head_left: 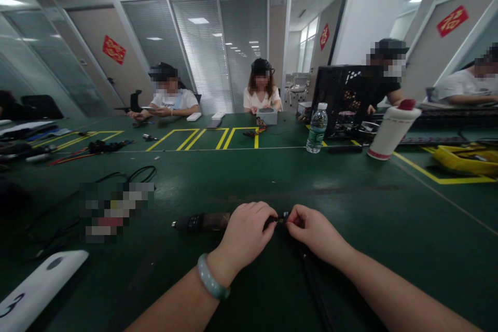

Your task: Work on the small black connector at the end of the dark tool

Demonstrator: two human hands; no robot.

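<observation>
On the green table lies a dark cylindrical tool (202,222), with a small silver tip pointing left; it looks like an electric screwdriver. My left hand (251,225), a jade-coloured bangle on its wrist, is wrapped over the tool's rear end and hides that part. At that end, my right hand (311,225) is closed in a pinch on a small dark piece, perhaps a cable plug. The fingertips of both hands nearly meet there. Below my right hand, a black cable (313,282) runs down toward the near edge.
At left lie a white object marked 3 (42,290) and a blurred-out item with black cords (146,171). Farther back stand a water bottle (318,129), a white tumbler (392,132) and a black computer case (338,98). A yellow tray (467,162) sits at right. Several people sit beyond.
</observation>
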